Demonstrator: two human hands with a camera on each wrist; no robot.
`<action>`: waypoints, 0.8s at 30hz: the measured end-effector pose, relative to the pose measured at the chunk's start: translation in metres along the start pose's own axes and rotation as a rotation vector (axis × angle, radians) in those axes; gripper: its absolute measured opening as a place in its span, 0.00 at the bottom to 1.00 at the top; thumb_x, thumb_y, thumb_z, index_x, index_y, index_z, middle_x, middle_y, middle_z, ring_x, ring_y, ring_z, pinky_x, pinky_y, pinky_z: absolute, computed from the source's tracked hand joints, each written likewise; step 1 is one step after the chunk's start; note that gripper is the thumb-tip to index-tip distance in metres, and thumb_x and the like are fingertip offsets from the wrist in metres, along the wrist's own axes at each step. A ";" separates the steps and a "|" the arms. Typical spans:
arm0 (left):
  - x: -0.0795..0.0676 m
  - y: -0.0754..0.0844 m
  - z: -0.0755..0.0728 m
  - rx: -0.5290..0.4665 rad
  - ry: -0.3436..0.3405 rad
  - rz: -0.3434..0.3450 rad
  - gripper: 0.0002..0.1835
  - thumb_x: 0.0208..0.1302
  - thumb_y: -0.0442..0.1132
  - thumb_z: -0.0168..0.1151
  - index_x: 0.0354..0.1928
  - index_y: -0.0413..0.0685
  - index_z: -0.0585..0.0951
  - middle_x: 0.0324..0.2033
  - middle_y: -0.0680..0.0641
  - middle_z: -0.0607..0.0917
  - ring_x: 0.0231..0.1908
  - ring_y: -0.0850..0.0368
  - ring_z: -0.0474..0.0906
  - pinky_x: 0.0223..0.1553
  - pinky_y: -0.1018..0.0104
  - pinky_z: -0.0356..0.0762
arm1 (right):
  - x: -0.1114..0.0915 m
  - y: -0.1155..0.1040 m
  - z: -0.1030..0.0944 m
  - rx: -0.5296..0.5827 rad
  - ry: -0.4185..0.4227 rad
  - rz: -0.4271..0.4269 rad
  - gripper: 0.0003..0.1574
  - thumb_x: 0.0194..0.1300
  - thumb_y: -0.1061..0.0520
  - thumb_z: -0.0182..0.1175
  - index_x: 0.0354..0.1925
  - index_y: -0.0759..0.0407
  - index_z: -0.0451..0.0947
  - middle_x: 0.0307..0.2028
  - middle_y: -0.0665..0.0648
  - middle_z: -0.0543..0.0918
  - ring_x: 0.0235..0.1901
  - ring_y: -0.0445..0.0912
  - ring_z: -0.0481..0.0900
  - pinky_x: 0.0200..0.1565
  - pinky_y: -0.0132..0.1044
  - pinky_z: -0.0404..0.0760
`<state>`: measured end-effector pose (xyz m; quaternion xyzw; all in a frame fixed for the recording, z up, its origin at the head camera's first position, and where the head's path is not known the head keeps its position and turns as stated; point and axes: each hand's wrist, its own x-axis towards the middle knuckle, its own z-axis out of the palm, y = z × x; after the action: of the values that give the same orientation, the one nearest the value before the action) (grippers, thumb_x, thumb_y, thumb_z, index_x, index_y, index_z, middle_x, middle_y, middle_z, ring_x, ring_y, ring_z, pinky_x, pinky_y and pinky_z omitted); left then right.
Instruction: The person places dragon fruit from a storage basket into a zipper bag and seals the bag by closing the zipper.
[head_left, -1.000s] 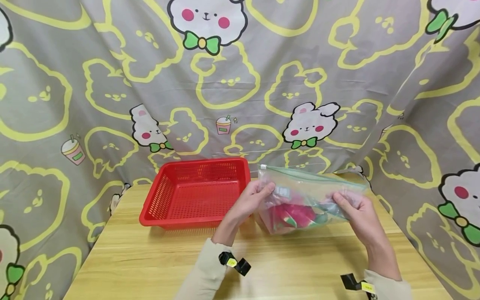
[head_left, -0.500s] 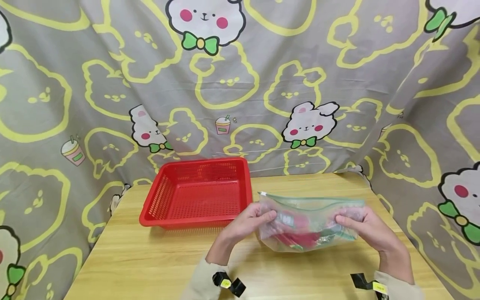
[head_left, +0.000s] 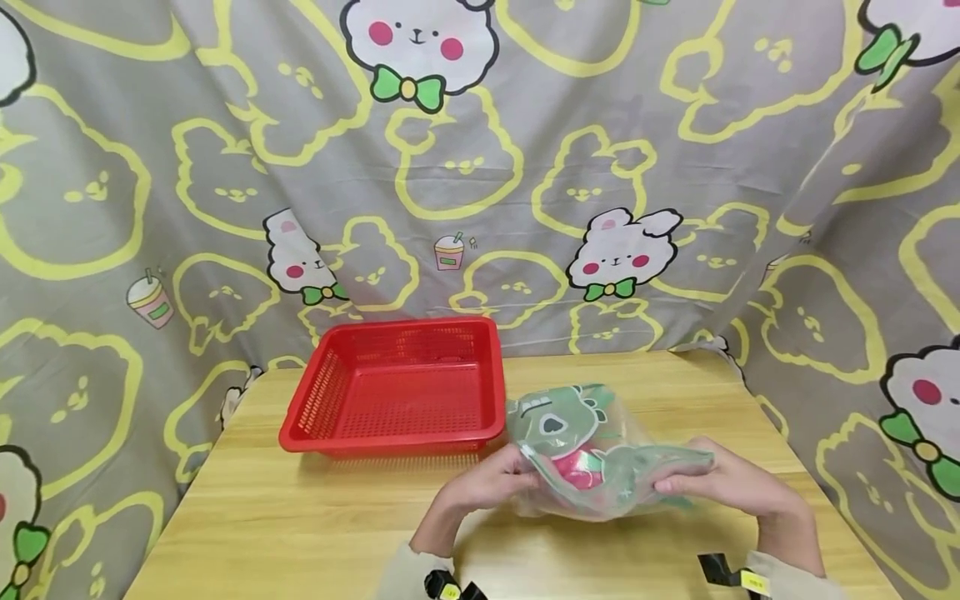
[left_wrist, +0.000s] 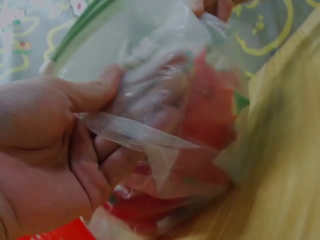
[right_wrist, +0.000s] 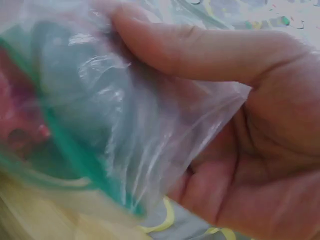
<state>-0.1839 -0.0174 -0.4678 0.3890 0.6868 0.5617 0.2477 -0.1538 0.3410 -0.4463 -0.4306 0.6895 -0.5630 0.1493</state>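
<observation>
Between both hands is a clear zip bag (head_left: 633, 429) with a green cartoon print and a green zip edge. Its mouth tilts toward me and gapes. Inside I see something red and green (head_left: 581, 469), whose kind the plastic blurs. My left hand (head_left: 491, 479) pinches the bag's left side between thumb and fingers, and the left wrist view shows those fingers behind the film (left_wrist: 150, 132). On the other side, my right hand (head_left: 731, 479) grips the right edge, thumb in front. The right wrist view shows crumpled plastic (right_wrist: 115, 110) under that thumb.
A red perforated plastic basket (head_left: 412, 400) stands left of the bag, with nothing seen inside. Both sit at a wooden table (head_left: 300, 525). A grey patterned curtain (head_left: 480, 192) hangs behind and along the sides.
The bag came down toward me and then tipped over, so its mouth now faces me and the green print shows. Both hands kept their hold and moved lower with it.
</observation>
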 end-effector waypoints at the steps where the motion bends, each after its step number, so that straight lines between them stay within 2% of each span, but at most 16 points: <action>1: 0.000 -0.003 0.000 0.002 0.018 -0.009 0.15 0.72 0.25 0.54 0.56 0.27 0.81 0.51 0.34 0.85 0.46 0.69 0.76 0.53 0.70 0.78 | 0.002 0.001 0.001 0.016 0.002 0.025 0.23 0.70 0.79 0.52 0.53 0.67 0.86 0.45 0.63 0.89 0.42 0.38 0.83 0.43 0.34 0.84; 3: -0.001 -0.006 -0.001 -0.006 0.053 -0.030 0.16 0.73 0.26 0.54 0.58 0.28 0.80 0.52 0.35 0.85 0.47 0.70 0.76 0.54 0.70 0.76 | 0.004 0.002 0.001 0.047 0.015 0.056 0.21 0.70 0.78 0.52 0.52 0.67 0.86 0.42 0.63 0.89 0.38 0.36 0.80 0.39 0.35 0.83; 6: 0.000 -0.006 -0.004 0.012 0.067 -0.036 0.16 0.73 0.26 0.53 0.58 0.29 0.80 0.53 0.36 0.85 0.46 0.70 0.74 0.54 0.70 0.76 | 0.004 0.002 0.001 0.042 0.037 0.087 0.20 0.70 0.77 0.53 0.51 0.67 0.86 0.41 0.62 0.90 0.37 0.36 0.79 0.37 0.35 0.83; 13: 0.006 -0.001 -0.004 0.082 0.106 -0.029 0.18 0.74 0.28 0.55 0.62 0.36 0.80 0.59 0.41 0.83 0.57 0.63 0.74 0.64 0.65 0.71 | 0.001 0.003 0.002 0.011 0.096 0.202 0.18 0.74 0.72 0.53 0.52 0.64 0.86 0.45 0.62 0.89 0.43 0.40 0.83 0.46 0.34 0.82; 17: 0.012 -0.001 -0.002 0.157 0.190 -0.047 0.18 0.74 0.29 0.55 0.62 0.40 0.81 0.58 0.45 0.84 0.58 0.61 0.74 0.65 0.63 0.70 | -0.001 0.008 0.002 -0.028 0.139 0.249 0.16 0.76 0.69 0.53 0.52 0.64 0.86 0.43 0.60 0.89 0.40 0.38 0.80 0.42 0.34 0.81; 19: 0.015 -0.003 -0.002 0.187 0.231 -0.056 0.18 0.74 0.30 0.55 0.62 0.42 0.82 0.58 0.47 0.84 0.58 0.60 0.75 0.66 0.63 0.70 | 0.000 0.010 0.002 -0.052 0.177 0.298 0.15 0.76 0.66 0.55 0.52 0.63 0.87 0.43 0.58 0.89 0.39 0.37 0.79 0.41 0.34 0.80; 24: 0.015 -0.014 -0.005 0.139 0.290 -0.054 0.17 0.74 0.29 0.54 0.61 0.40 0.82 0.57 0.46 0.84 0.54 0.61 0.75 0.60 0.65 0.73 | 0.011 0.023 0.006 -0.084 0.294 0.414 0.12 0.76 0.60 0.58 0.47 0.65 0.86 0.36 0.59 0.87 0.33 0.41 0.76 0.36 0.36 0.78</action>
<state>-0.2002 -0.0087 -0.4783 0.3016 0.7629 0.5560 0.1335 -0.1655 0.3281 -0.4656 -0.1998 0.8000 -0.5478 0.1416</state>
